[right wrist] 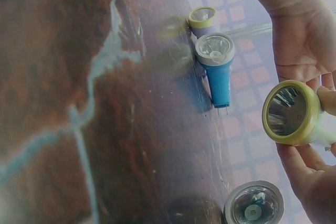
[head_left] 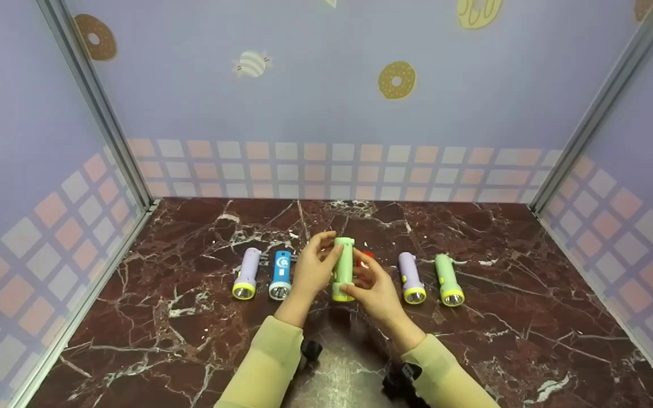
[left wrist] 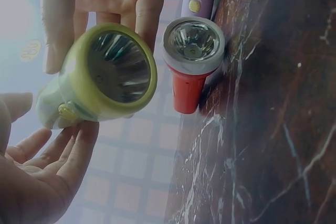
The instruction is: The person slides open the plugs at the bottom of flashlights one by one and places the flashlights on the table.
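Observation:
Both hands hold a pale green flashlight [head_left: 344, 263] in front of me, raised above the table. Its yellow-rimmed lens [left wrist: 121, 66] faces the wrist cameras. My left hand [head_left: 314, 266] holds the body near the tail end, thumb along its side. Lower down, my right hand [head_left: 376, 289] has its thumb at the head end, with fingers behind the body. Behind the right hand stands a red flashlight [left wrist: 188, 92], partly hidden in the head view. Left of the hands is a blue flashlight [head_left: 282, 271] with a white rim.
A purple flashlight [head_left: 249, 272] stands at the far left of the row. To the right are another purple flashlight [head_left: 410, 275] and a second green flashlight [head_left: 446, 275]. The marbled table [head_left: 168, 340] is enclosed by patterned walls [head_left: 326, 113] at back and sides.

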Tool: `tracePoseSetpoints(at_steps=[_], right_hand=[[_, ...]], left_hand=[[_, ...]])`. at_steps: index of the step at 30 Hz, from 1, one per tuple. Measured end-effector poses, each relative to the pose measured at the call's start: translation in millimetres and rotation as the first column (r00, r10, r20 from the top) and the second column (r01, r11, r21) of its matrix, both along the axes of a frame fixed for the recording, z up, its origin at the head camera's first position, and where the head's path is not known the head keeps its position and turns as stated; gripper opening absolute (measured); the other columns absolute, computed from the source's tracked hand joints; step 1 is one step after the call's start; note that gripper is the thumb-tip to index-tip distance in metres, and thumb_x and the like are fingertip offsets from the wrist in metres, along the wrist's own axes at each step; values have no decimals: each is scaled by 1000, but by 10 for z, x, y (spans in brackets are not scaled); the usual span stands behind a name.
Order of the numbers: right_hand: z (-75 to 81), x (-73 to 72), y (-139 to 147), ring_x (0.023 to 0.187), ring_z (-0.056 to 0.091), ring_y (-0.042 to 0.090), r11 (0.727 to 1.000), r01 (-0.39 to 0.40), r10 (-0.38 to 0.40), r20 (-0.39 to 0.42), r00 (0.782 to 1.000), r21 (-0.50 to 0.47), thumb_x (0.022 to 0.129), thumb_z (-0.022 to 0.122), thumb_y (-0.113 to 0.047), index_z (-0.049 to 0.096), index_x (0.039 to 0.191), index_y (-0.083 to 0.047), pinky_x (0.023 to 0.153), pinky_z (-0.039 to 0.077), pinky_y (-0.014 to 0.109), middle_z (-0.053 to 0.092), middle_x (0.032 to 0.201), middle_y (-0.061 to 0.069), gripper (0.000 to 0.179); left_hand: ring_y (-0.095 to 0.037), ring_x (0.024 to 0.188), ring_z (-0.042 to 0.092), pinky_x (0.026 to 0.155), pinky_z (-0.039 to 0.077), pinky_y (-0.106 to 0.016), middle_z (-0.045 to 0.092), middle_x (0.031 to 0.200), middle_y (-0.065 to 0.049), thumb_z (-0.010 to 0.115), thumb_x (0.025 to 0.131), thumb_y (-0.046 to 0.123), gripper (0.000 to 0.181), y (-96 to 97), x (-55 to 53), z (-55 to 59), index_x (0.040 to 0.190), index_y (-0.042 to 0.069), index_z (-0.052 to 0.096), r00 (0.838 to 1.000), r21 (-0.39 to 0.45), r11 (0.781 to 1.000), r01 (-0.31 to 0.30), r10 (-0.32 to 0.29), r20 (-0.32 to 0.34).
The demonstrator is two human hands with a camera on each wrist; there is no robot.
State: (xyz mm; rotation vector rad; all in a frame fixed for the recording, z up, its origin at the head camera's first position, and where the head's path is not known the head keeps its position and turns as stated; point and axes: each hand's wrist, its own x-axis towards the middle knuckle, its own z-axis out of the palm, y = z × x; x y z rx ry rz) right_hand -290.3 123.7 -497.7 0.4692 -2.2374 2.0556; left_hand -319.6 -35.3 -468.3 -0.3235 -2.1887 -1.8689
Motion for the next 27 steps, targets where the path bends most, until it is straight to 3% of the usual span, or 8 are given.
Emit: tracePoseSetpoints(at_steps=[10, 27], right_hand=[[-10, 10, -1, 111, 70, 41, 999, -3, 4, -17, 1000, 39, 85, 75, 5, 44, 153, -2, 94, 59, 36, 67, 126, 31, 76], [-4, 14, -2, 107, 71, 37, 998, 14, -13, -13, 1000, 58, 84, 77, 3, 46, 153, -5, 90, 59, 35, 68, 125, 29, 75]], left_hand=[[-38, 109, 71, 97, 58, -49, 70, 126, -23, 72, 96, 16, 40, -46, -14, 17, 132, 4, 63, 998, 11, 998, 54, -54, -12], [-32, 103, 72, 91, 59, -42, 71, 120, -20, 76, 94, 16, 37, -81, -16, 31, 127, 8, 62, 996, -20, 996, 86, -85, 16]])
